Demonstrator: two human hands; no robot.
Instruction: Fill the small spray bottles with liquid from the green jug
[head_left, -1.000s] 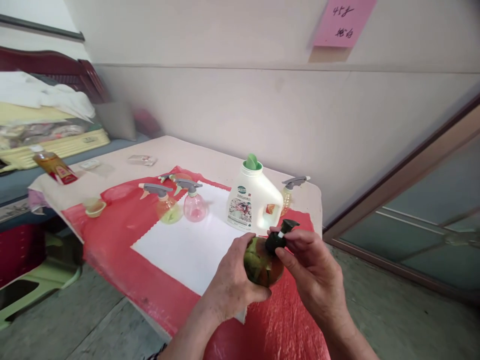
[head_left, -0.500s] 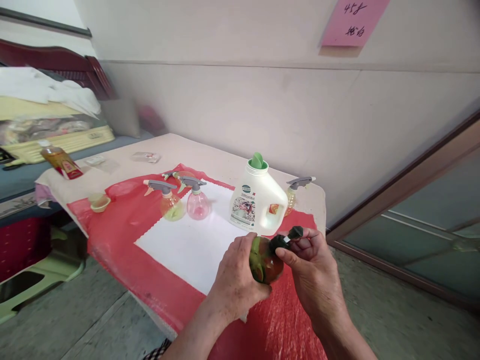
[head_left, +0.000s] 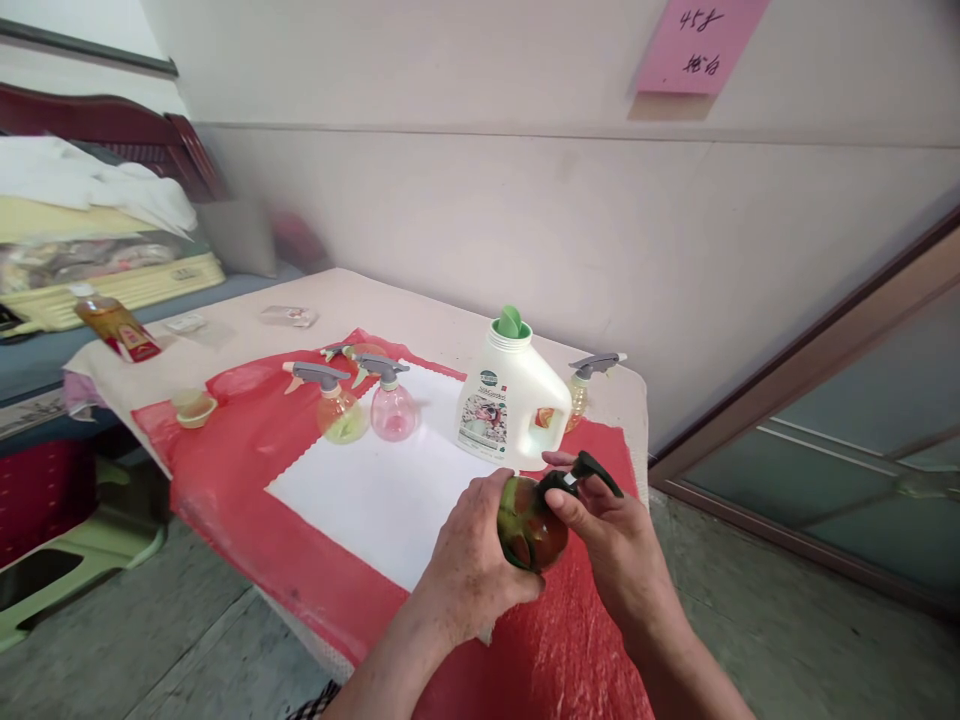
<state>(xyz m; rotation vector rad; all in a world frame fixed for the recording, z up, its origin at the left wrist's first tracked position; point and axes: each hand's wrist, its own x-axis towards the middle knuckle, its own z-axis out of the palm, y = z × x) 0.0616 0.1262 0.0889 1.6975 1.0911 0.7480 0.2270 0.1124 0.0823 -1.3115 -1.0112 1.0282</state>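
Near the table's point(head_left: 375, 300) front right corner, left hand point(head_left: 472, 570) wraps the small round green-and-red plastic spray bottle point(head_left: 529, 522), right hand point(head_left: 616, 545) pinches its dark trigger head point(head_left: 583, 474); probably light and slick, so grip belly and collar.

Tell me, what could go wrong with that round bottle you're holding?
1. The left hand holds the round bottle in the air above the near edge of the red cloth. If it slips, it could drop to the floor.
2. The right hand grips the dark pump top. If the top comes loose, anything inside might spill onto the cloth.
3. The white jug stands just behind the hands, so a bump might knock it over.
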